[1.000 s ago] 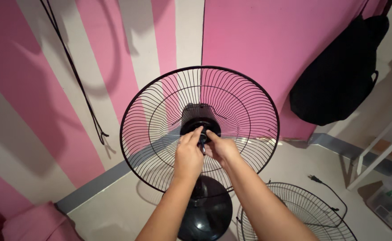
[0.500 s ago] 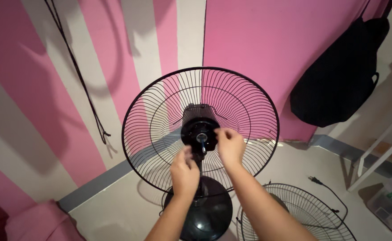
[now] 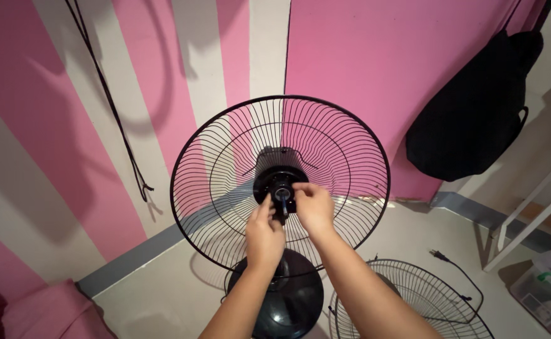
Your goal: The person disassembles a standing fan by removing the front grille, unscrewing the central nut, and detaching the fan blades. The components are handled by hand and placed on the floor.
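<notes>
A black stand fan faces me with only its rear wire grille (image 3: pixel 225 150) mounted; no blades are on it. At the grille's centre sits the black motor hub (image 3: pixel 274 177) with a short shaft (image 3: pixel 282 199) sticking out toward me. My left hand (image 3: pixel 264 232) is just below the hub, its fingertips reaching up to the hub's left edge. My right hand (image 3: pixel 314 206) is at the hub's right side, fingers curled against the ring around the shaft. Whether either hand pinches a small part is hidden.
The fan's round black base (image 3: pixel 286 300) stands on the pale floor below my arms. A second loose wire grille (image 3: pixel 413 301) lies on the floor at lower right, with a power plug and cord (image 3: pixel 438 256) beside it. A black bag (image 3: pixel 476 107) hangs on the pink wall.
Both hands pulled off the hub, the left dropping lower, then came back up to it. They now sit on either side of the shaft.
</notes>
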